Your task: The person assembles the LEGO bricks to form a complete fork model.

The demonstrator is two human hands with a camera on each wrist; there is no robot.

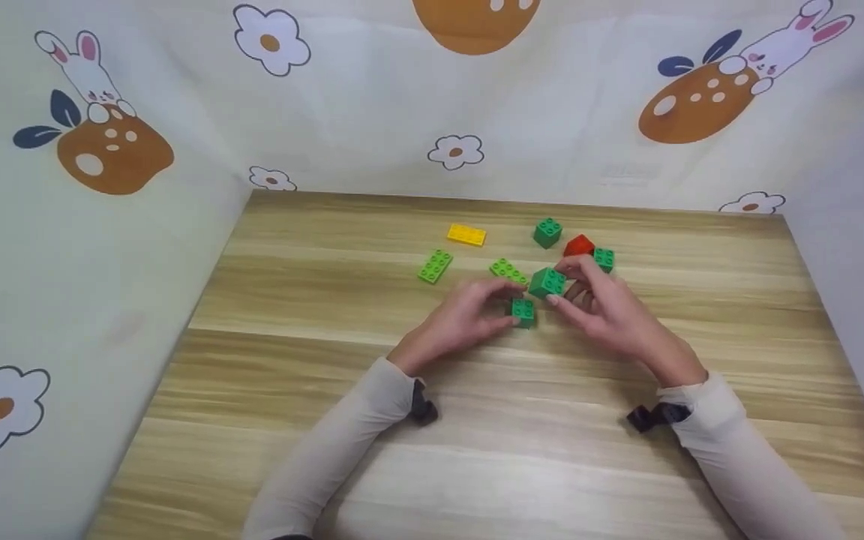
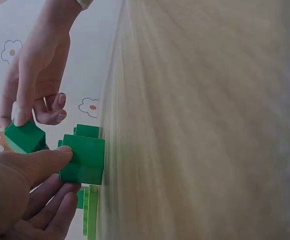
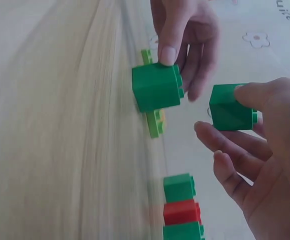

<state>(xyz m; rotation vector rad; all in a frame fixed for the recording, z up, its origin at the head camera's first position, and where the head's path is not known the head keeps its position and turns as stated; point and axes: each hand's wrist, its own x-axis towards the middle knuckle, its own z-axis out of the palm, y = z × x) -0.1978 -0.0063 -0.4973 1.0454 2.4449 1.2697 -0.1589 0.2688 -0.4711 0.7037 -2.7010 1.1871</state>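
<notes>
My left hand [image 1: 466, 315] pinches a dark green toy building block [image 1: 523, 313] between thumb and fingers, low at the tabletop. In the left wrist view the thumb lies along the side of this block [image 2: 85, 160]. My right hand [image 1: 616, 315] holds a second dark green block [image 1: 546, 283] by thumb and fingertips. It is raised and tilted, just behind and right of the first. The right wrist view has the held block [image 3: 231, 107] apart from the left hand's block [image 3: 157, 87], with a gap between them.
Behind the hands on the wooden table [image 1: 312, 300] lie a yellow flat brick [image 1: 466, 235], a lime flat brick [image 1: 436, 266] and another lime brick [image 1: 505, 270]. Further right are a green block [image 1: 548, 233], a red block [image 1: 579, 245] and another green block [image 1: 604, 259]. A patterned cloth wall [image 1: 357, 127] borders the table.
</notes>
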